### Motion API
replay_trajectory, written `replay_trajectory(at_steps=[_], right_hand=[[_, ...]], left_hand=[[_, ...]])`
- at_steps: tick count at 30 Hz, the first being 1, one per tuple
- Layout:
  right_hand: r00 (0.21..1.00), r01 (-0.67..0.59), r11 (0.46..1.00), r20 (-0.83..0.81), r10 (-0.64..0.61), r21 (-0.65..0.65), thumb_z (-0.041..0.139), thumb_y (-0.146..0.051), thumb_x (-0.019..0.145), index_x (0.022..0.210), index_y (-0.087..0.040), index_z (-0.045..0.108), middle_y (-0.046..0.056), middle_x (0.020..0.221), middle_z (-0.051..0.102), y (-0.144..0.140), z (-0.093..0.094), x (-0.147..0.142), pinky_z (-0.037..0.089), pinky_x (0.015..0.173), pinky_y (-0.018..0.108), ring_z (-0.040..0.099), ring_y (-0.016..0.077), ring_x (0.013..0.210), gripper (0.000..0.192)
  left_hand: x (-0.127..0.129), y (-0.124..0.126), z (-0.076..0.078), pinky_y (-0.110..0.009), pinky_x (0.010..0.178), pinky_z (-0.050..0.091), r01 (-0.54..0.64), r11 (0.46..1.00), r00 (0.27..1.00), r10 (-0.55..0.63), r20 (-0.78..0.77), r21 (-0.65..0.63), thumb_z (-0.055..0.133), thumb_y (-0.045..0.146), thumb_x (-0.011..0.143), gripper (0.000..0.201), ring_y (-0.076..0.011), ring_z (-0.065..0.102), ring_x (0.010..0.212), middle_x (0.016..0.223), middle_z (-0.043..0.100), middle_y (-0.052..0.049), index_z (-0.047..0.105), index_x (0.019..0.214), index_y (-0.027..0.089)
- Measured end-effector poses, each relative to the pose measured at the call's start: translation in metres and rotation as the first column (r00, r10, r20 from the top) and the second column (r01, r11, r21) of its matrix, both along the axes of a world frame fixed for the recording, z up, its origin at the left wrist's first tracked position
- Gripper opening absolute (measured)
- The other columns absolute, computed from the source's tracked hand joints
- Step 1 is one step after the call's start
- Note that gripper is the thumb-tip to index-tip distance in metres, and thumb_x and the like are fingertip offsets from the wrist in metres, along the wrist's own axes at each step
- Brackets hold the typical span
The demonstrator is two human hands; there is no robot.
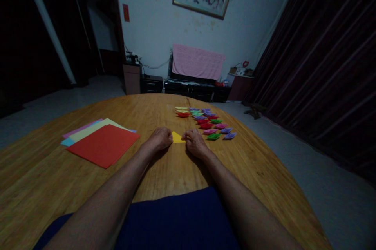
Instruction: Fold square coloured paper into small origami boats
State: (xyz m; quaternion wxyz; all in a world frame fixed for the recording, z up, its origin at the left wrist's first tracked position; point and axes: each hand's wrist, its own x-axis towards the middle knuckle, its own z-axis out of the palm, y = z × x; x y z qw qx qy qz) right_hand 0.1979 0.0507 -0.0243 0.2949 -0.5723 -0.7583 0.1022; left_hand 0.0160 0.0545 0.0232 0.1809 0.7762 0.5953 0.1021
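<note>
Your two hands rest side by side on the round wooden worktop (88,187), with a small folded yellow paper (177,137) lying flat between them. Your left hand (160,139) pinches its left edge and your right hand (194,140) pinches its right edge, so both grips are closed on the paper. Its long axis runs left to right, hand to hand. Neither hand is nearer. Folded paper boats (210,122) sit just beyond your right hand; a stack of coloured sheets (101,142) lies well to the left.

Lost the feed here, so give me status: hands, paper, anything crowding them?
Left hand and right hand both pinching the yellow paper on the table. Folded paper boats just beyond right hand. Paper stack off left.
</note>
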Motion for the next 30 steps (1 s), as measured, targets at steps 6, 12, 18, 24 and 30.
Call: replay_trajectory(at_steps=[6,12,18,24,30], right_hand=[[0.997,-0.037,0.999,-0.062,0.037,0.006,0.047,0.001,0.076,0.08,-0.017,0.067,0.006,0.091,0.06,0.003,0.001,0.007,0.043,0.084,0.029,0.056,0.0186,0.091,0.028],[0.99,0.015,1.0,-0.138,-0.012,0.024,0.043,0.003,0.067,0.079,-0.018,0.066,0.004,0.088,0.063,0.003,0.001,0.011,0.044,0.082,0.028,0.057,0.0174,0.088,0.033],[0.998,0.021,0.999,-0.052,-0.02,0.026,0.053,-0.009,0.077,0.078,-0.019,0.066,0.006,0.088,0.063,0.001,0.004,0.004,0.043,0.085,0.031,0.056,0.0204,0.092,0.016],[0.997,0.016,1.0,-0.069,-0.015,0.012,0.047,-0.001,0.076,0.083,-0.018,0.066,0.008,0.094,0.063,0.004,0.0,0.007,0.044,0.086,0.031,0.056,0.0198,0.092,0.026],[1.0,-0.005,1.0,0.01,0.005,0.005,0.056,-0.014,0.077,0.085,-0.018,0.064,0.006,0.095,0.06,-0.002,0.003,0.004,0.042,0.087,0.031,0.053,0.0201,0.095,0.012]], left_hand=[[0.0,-0.001,0.001,-0.027,0.069,0.044,-0.007,1.0,1.0,0.007,0.014,-0.005,0.055,0.019,0.077,0.023,-0.0188,0.065,0.078,0.085,0.074,-0.01,0.074,0.089,0.015],[0.001,-0.002,0.002,-0.028,0.069,0.045,-0.013,1.0,0.999,0.014,0.033,-0.012,0.055,0.018,0.077,0.022,-0.0202,0.066,0.079,0.086,0.074,-0.011,0.074,0.088,0.015],[0.002,-0.003,0.005,-0.028,0.072,0.045,-0.015,1.0,1.0,0.015,0.004,0.004,0.054,0.017,0.078,0.024,-0.0208,0.067,0.081,0.086,0.075,-0.012,0.075,0.09,0.014],[0.0,0.0,0.0,-0.026,0.071,0.045,-0.022,1.0,1.0,0.022,0.015,-0.015,0.056,0.019,0.077,0.023,-0.0198,0.067,0.082,0.09,0.075,-0.01,0.074,0.092,0.016],[-0.003,0.006,-0.003,-0.026,0.072,0.046,-0.046,0.999,0.999,0.046,0.002,0.003,0.061,0.022,0.073,0.033,-0.0231,0.067,0.094,0.102,0.074,-0.012,0.072,0.104,0.017]])
